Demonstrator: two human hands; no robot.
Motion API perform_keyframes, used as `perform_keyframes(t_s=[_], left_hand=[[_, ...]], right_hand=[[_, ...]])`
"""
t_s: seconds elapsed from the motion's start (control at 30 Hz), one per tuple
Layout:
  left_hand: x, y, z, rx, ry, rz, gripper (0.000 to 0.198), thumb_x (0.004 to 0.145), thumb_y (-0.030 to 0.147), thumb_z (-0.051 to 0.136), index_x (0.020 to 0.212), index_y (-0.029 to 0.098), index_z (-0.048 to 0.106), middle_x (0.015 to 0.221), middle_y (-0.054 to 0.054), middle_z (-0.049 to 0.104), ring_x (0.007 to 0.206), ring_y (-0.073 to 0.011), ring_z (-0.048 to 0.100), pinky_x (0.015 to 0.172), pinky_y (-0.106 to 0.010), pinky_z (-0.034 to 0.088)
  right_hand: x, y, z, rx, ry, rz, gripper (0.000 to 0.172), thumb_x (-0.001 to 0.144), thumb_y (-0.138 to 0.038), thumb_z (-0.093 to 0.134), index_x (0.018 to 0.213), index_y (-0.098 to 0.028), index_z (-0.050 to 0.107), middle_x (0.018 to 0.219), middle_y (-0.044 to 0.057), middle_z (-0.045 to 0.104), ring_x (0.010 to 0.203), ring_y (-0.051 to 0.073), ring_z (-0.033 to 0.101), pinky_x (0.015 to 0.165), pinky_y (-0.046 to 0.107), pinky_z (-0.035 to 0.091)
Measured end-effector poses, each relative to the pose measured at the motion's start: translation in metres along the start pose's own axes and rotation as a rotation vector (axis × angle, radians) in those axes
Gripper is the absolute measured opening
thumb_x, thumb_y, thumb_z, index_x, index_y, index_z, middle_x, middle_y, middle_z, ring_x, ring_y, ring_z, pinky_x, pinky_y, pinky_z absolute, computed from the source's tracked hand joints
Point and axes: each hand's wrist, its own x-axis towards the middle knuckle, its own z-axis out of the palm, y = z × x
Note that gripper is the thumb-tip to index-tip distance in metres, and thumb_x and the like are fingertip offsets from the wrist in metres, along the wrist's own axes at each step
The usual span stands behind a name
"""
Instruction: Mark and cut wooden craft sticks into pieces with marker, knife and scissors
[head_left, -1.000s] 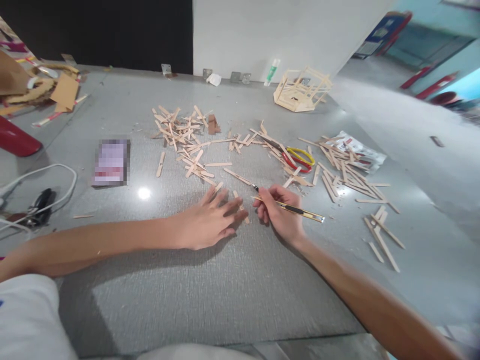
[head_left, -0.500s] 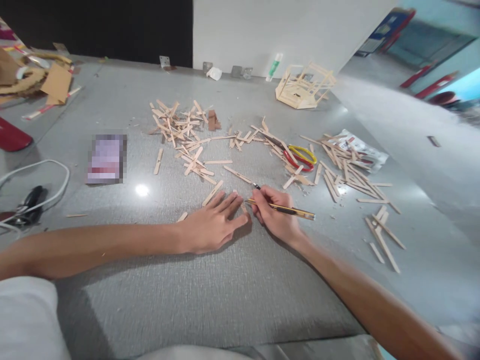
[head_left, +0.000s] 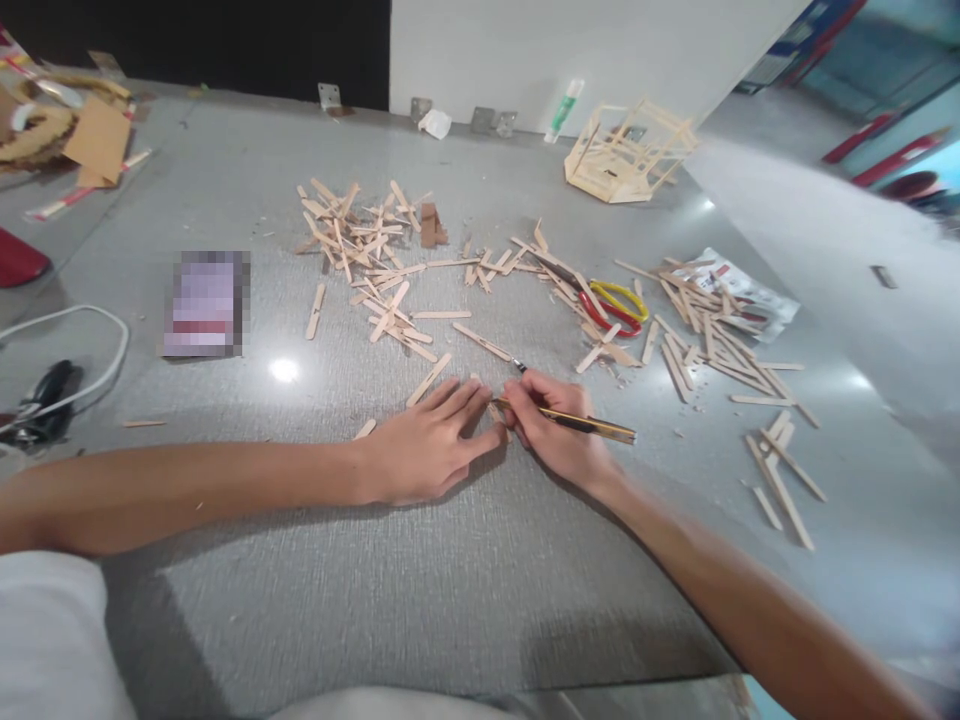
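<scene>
My left hand (head_left: 431, 440) lies flat on the grey floor mat (head_left: 420, 590), fingers stretched out and pressing down a small wooden stick that is mostly hidden under them. My right hand (head_left: 551, 430) is closed round a yellow and black craft knife (head_left: 581, 424), its tip at the stick right beside my left fingertips. Loose wooden craft sticks (head_left: 371, 265) lie scattered just beyond both hands, one stick (head_left: 429, 379) close to my left fingers.
Scissors with red and yellow handles (head_left: 615, 305) lie among sticks to the right. More sticks and a plastic packet (head_left: 739, 290) are further right. A stick-built frame (head_left: 626, 155) and a glue tube (head_left: 562, 110) stand by the wall. A cable (head_left: 71, 350) lies left.
My left hand slid slightly right and pressed onto the small stick. My right hand brought the knife tip in against my left fingertips. The view drifted a little.
</scene>
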Motion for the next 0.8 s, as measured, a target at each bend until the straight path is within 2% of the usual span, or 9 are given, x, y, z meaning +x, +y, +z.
perform_keyframes(t_s=[0.23, 0.4, 0.57, 0.8], left_hand=[[0.0009, -0.0002, -0.0028, -0.067, -0.013, -0.027, 0.047, 0.100, 0.022, 0.062, 0.144, 0.014, 0.047, 0.166, -0.026, 0.033, 0.158, -0.0381, 0.028, 0.127, -0.058, 0.031], [0.0021, -0.0012, -0.0055, -0.008, -0.037, -0.017, 0.041, 0.103, 0.027, 0.058, 0.141, 0.014, 0.050, 0.163, -0.028, 0.038, 0.156, -0.0415, 0.031, 0.125, -0.061, 0.031], [0.0052, -0.0011, -0.0066, 0.067, -0.046, -0.017, 0.050, 0.098, 0.035, 0.066, 0.142, 0.016, 0.050, 0.160, -0.027, 0.044, 0.152, -0.0440, 0.039, 0.123, -0.066, 0.029], [0.0063, 0.0010, -0.0090, 0.053, -0.038, -0.035, 0.050, 0.097, 0.033, 0.067, 0.142, 0.015, 0.054, 0.159, -0.028, 0.044, 0.151, -0.0460, 0.038, 0.122, -0.072, 0.023]], right_hand=[[0.0009, 0.0019, -0.0005, -0.054, 0.002, -0.039, 0.051, 0.102, -0.055, 0.052, 0.062, -0.024, 0.049, 0.052, -0.002, 0.053, 0.049, 0.012, 0.047, 0.050, 0.028, 0.037], [0.0007, 0.0023, 0.0016, -0.110, -0.011, -0.079, 0.052, 0.106, -0.053, 0.046, 0.063, -0.024, 0.045, 0.053, -0.003, 0.051, 0.050, 0.013, 0.048, 0.054, 0.029, 0.037], [0.0000, -0.0021, 0.0033, -0.164, -0.011, -0.104, 0.050, 0.108, -0.052, 0.041, 0.066, -0.025, 0.040, 0.054, -0.003, 0.048, 0.049, 0.013, 0.045, 0.053, 0.029, 0.034], [0.0013, -0.0058, -0.0017, -0.187, -0.082, -0.115, 0.048, 0.107, -0.050, 0.039, 0.066, -0.025, 0.038, 0.055, -0.003, 0.048, 0.050, 0.013, 0.042, 0.052, 0.030, 0.033]])
